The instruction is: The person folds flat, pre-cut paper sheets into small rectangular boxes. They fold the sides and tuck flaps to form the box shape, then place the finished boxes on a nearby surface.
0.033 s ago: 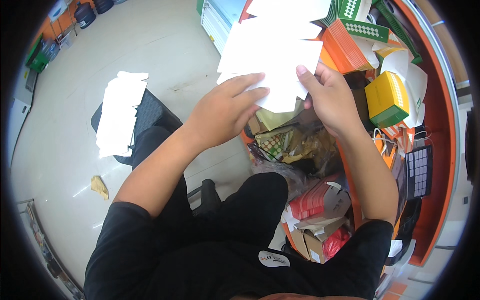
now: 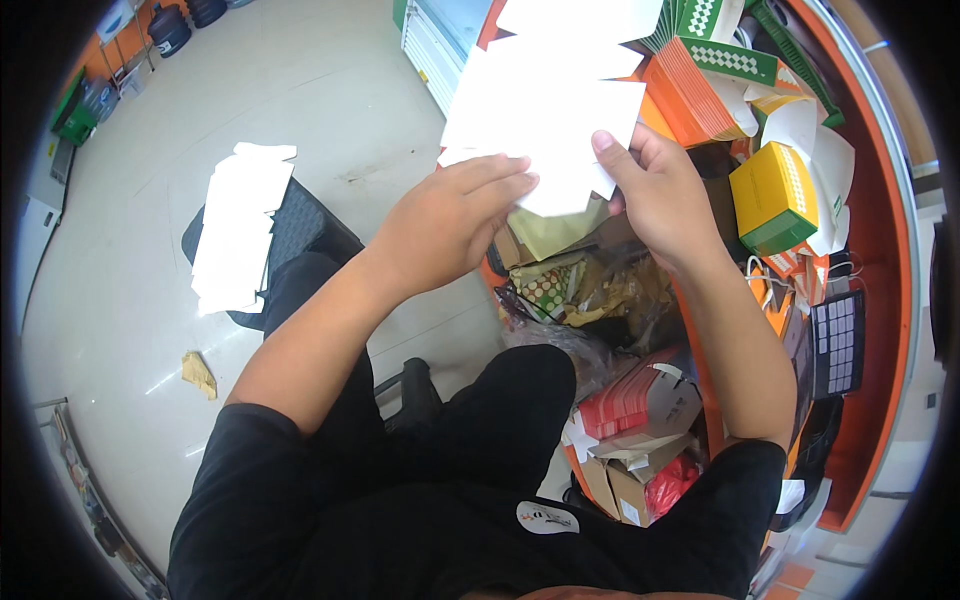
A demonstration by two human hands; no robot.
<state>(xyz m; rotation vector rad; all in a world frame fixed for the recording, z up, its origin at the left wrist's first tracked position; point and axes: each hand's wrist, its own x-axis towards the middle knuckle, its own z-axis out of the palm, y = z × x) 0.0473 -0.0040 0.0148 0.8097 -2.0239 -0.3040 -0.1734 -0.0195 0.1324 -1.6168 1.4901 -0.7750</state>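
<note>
Overexposed white cardboard box blanks (image 2: 560, 110), flat with cut flaps, spread out in front of me over the counter's near side. My right hand (image 2: 668, 195) grips their right edge, thumb on top and fingers curled beneath. At the near left edge, my left hand (image 2: 450, 220) holds the card with its fingers close together; its thumb is mostly hidden. A second pile of white box blanks (image 2: 240, 230) lies on a dark stool (image 2: 310, 225) to my left.
An orange-edged counter (image 2: 885, 400) curves along the right, bearing a yellow and green box (image 2: 775, 195), stacked orange cartons (image 2: 690, 95) and a dark keypad (image 2: 838, 343). Below are plastic bags (image 2: 640, 300) and red-edged cartons (image 2: 635, 400). Crumpled brown paper (image 2: 199, 374) lies on the floor.
The near edge of the white blanks has shifted slightly up and away from me. My left hand's fingers have moved a little; my right hand stays in place.
</note>
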